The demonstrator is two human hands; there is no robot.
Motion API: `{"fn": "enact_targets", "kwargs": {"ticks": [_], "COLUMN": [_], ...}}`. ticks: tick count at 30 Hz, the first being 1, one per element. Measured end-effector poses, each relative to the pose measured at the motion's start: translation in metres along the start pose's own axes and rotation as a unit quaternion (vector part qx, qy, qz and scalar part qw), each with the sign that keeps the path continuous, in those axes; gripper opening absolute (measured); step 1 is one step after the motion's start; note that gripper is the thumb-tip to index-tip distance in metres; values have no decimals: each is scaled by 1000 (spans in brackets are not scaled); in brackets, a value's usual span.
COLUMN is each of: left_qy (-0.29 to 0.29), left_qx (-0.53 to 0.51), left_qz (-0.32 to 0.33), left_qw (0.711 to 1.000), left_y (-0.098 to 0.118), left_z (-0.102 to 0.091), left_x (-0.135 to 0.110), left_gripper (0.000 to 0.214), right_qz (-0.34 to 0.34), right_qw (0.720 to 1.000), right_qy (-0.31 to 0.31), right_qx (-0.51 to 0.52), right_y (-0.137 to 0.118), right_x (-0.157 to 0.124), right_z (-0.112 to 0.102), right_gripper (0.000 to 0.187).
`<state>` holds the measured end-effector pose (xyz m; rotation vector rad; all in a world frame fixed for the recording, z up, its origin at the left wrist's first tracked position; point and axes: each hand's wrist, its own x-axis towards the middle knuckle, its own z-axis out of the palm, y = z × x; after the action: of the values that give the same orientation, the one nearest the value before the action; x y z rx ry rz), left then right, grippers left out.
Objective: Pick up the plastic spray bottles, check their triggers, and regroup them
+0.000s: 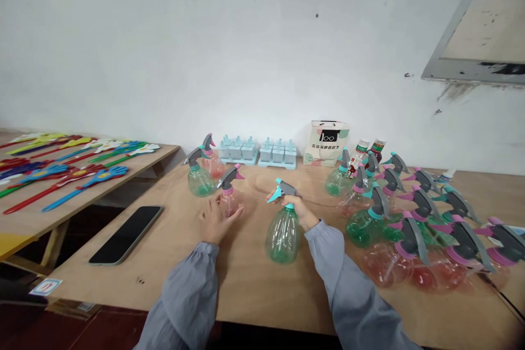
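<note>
My left hand (217, 221) is wrapped round the clear pink body of a spray bottle (232, 201) with a grey and pink trigger head. In my right hand (298, 206) is a green spray bottle (282, 236), gripped at its neck under a grey and turquoise head. This bottle is upright; whether its base touches the table I cannot tell. Behind my left hand stand another green spray bottle (200, 180) and a pink spray bottle (214, 164). Several pink and green spray bottles crowd the table's right side, among them a green one (363, 227) nearest my right forearm.
A phone (126, 235) lies on the wooden table (180, 279) at left. Along the wall stand light-blue ice-pop moulds (278, 153), a printed paper bag (326, 143) and two labelled bottles (359, 156). Colourful hand-shaped clappers (77, 175) cover a second table at far left.
</note>
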<state>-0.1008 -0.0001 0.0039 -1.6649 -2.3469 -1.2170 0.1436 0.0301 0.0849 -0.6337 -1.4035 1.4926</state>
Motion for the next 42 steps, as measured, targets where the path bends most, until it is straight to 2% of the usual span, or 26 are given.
{"fn": "enact_targets", "kwargs": {"ticks": [5, 9, 14, 22, 25, 30, 35, 39, 42], "left_qy": [-6, -3, -9, -5, -12, -5, -2, -1, -2], "left_qx": [-10, -5, -9, -21, -21, -24, -25, -31, -30], "left_qz": [-1, -3, 1, 4, 1, 0, 2, 5, 4], "left_qw": [1000, 1000, 1000, 1000, 1000, 1000, 1000, 1000, 1000], "left_y": [0, 0, 0, -2, -1, -1, -1, -3, -4], "left_z": [0, 1, 0, 0, 0, 1, 2, 4, 4], "left_x": [1, 0, 0, 1, 0, 0, 0, 1, 1], "left_gripper": [74, 74, 76, 76, 76, 76, 77, 75, 76], "right_qz": [-30, -24, -22, -19, -49, -101, -194, -187, -195], "right_qw": [999, 1000, 999, 1000, 997, 979, 911, 873, 859], "right_qy": [41, 15, 0, -14, 58, 165, 286, 339, 363], "right_qx": [-3, 1, 32, -18, -34, -69, -223, -296, -304], "right_y": [-3, -6, -5, -6, -2, 2, 3, 8, 14], "right_x": [-2, -2, -2, -4, -1, 3, -1, -1, 3], "right_z": [1, 1, -3, -2, -4, -18, -39, -53, -62], "right_gripper": [21, 28, 20, 23, 19, 23, 28, 26, 33]}}
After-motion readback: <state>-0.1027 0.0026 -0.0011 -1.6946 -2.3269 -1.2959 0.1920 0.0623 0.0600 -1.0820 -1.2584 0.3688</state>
